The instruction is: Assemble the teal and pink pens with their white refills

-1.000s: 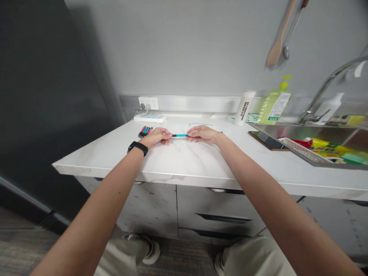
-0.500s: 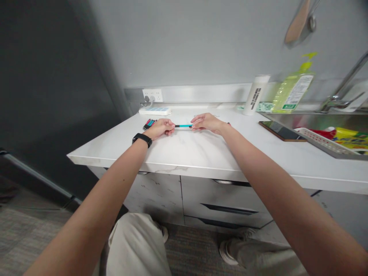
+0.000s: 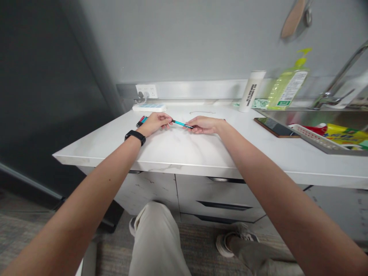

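A blue pen with black ends stretches between my two hands above the white countertop. My left hand, with a black band on its wrist, pinches the pen's left end. At the other end, the fingers of my right hand close around the dark part, which slants down to the right. Several red, blue and black pens lie on the counter just behind my left hand, partly hidden by it.
A power strip lies under the wall socket. On the right stand a white tube and a green pump bottle. A phone lies beside the sink, near a white perforated tray.
The pen has gone from level to tilted, its right end lower. My right hand has turned and dropped slightly with it. The whole view has shifted a little.
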Available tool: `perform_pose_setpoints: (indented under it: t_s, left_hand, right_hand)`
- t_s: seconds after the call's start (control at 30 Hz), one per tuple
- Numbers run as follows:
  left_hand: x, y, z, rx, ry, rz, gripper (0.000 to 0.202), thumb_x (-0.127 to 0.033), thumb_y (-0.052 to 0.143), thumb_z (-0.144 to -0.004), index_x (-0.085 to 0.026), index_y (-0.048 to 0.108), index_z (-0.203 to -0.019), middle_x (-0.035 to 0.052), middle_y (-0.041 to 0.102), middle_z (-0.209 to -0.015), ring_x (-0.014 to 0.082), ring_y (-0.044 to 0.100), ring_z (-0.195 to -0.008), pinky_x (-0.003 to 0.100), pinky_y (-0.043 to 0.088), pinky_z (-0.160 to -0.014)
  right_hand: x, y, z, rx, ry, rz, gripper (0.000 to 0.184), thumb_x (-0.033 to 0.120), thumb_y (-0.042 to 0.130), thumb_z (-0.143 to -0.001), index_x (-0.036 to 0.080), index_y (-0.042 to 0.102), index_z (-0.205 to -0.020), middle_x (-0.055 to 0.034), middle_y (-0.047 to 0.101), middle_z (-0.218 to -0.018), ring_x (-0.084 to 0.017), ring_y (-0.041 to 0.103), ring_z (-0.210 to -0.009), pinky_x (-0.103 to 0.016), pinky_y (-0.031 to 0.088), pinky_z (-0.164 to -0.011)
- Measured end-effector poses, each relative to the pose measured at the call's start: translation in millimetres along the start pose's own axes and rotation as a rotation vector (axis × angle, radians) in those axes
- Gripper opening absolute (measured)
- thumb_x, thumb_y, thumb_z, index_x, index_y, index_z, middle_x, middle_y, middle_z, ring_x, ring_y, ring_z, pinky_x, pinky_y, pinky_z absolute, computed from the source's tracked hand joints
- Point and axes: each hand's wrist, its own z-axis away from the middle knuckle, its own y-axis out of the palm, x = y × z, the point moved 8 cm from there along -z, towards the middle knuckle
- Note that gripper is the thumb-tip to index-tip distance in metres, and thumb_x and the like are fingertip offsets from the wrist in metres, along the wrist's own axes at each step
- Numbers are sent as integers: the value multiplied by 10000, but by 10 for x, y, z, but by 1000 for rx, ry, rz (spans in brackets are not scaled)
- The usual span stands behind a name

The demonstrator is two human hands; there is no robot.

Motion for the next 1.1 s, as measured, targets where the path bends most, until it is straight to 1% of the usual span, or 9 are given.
perform_pose_setpoints:
  t_s: [0.1,0.2,0.33,0.47,0.63,0.83,0.9,1.1]
  left_hand:
    - [0,-38,-8,-27,11,-14,320,-371,741,-685,-95,666,-829,88,707,-767,95,570,-536,218,400,-490]
    - [0,-45,-5,-47,5,-18,295,-333,762,-661,-92,662,-799,87,708,-749,102,584,-541,228,425,-515]
    - [-26,-12,14,-52,-9,-3,281,-304,795,-626,-98,621,-706,75,697,-701,109,599,-542,247,466,-553]
    - [-76,5,45,-56,-3,28,282,-299,795,-633,-104,593,-657,68,693,-688,102,596,-536,245,482,-566]
    - [-90,-9,72,-87,1,42,234,-260,762,-685,-104,587,-687,62,685,-684,98,588,-519,258,477,-574]
    - [-86,-16,70,-102,17,54,162,-210,703,-741,-104,584,-712,48,668,-657,99,579,-491,241,449,-522]
    - [-89,-11,71,-98,21,48,161,-215,693,-750,-106,581,-709,45,663,-650,95,572,-487,234,442,-512]
    - [-78,12,74,-80,12,37,204,-271,688,-766,-123,560,-709,44,659,-629,95,568,-477,236,447,-516]
  right_hand:
    - [10,-73,-38,-29,-54,86,139,145,594,-857,59,667,-777,-54,625,-624,-24,383,-419,-135,291,-338]
    - [53,-137,-61,-97,-140,183,109,142,630,-827,69,686,-769,-58,662,-641,-35,434,-451,-140,329,-375]
    - [153,-193,-61,-209,-249,314,87,151,693,-774,81,685,-723,-41,659,-604,-43,474,-464,-146,363,-408]
    - [240,-204,-53,-265,-329,392,97,179,722,-747,92,681,-732,-25,647,-581,-46,488,-465,-151,367,-420]
    - [315,-192,-27,-292,-397,477,82,180,698,-752,98,693,-756,-21,649,-590,-58,497,-481,-176,391,-479]
    - [403,-193,7,-319,-483,561,60,168,681,-738,109,691,-745,-11,641,-602,-62,490,-492,-182,391,-510]
    - [409,-196,1,-327,-500,594,55,164,667,-743,112,686,-747,-10,640,-610,-62,489,-496,-182,390,-519]
    - [358,-209,-43,-308,-499,656,106,224,638,-774,125,674,-782,-20,649,-651,-69,481,-503,-190,391,-519]
